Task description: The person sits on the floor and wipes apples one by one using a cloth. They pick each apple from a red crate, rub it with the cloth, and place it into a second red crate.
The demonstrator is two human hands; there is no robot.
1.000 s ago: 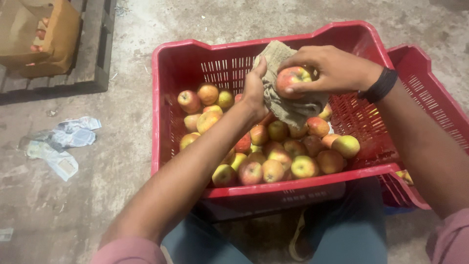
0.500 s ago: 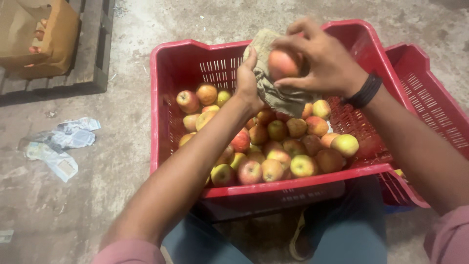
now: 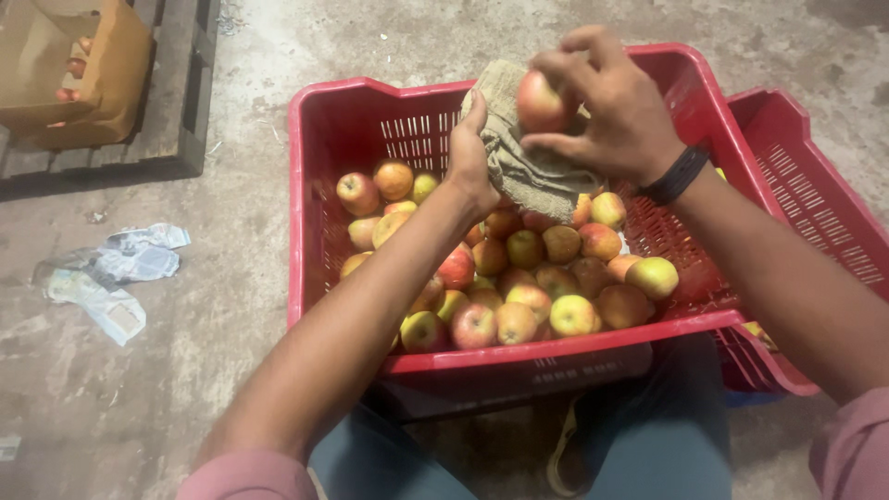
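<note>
Crate (image 3: 315,185) showing red, slotted walls; apples (image 3: 519,287) running red-yellow-green; cloth (image 3: 519,157) reading olive-tan; wristband (image 3: 673,176) black; floor (image 3: 185,370) mottled grey.

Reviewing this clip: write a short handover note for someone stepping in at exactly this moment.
Left hand grips a beige cloth above the red crate.
Right hand holds one apple against the cloth.
Many apples lie loose in the crate; a second red crate stands to its right.
Done: one apple picked up, at the cloth.
Left: the apples in the crate, none of them in hand.

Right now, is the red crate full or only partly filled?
Partly filled: the apples cover the bottom of the red crate, well below its rim.
</note>
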